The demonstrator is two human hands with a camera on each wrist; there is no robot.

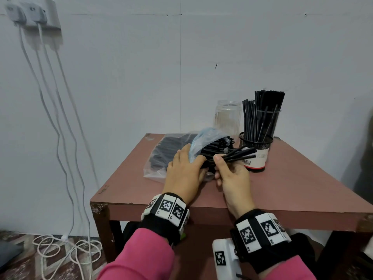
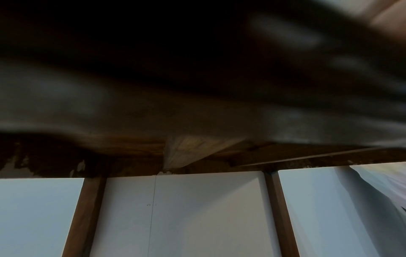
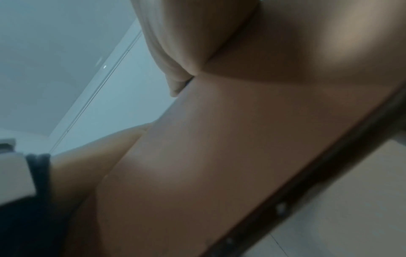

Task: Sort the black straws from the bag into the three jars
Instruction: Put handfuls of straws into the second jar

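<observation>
A clear plastic bag (image 1: 159, 158) full of black straws lies on the reddish table (image 1: 282, 188). My left hand (image 1: 187, 170) lies on the bag's open mouth and holds the bluish plastic (image 1: 203, 138) back. My right hand (image 1: 228, 174) pinches a small bunch of black straws (image 1: 240, 154) drawn from the bag, their tips pointing right toward the jars. A black mesh cup (image 1: 256, 142) sits on a white labelled jar (image 1: 256, 160) and holds several straws; behind it a clear jar (image 1: 270, 120) holds more. An empty clear jar (image 1: 228, 116) stands at the back. Both wrist views are blurred, showing no straws.
The table stands against a pale wall. Its right half and front strip are bare (image 1: 302, 190). White cables (image 1: 60, 138) hang from a wall socket at the left and coil on the patterned floor. The table's underside and legs (image 2: 83, 217) fill the left wrist view.
</observation>
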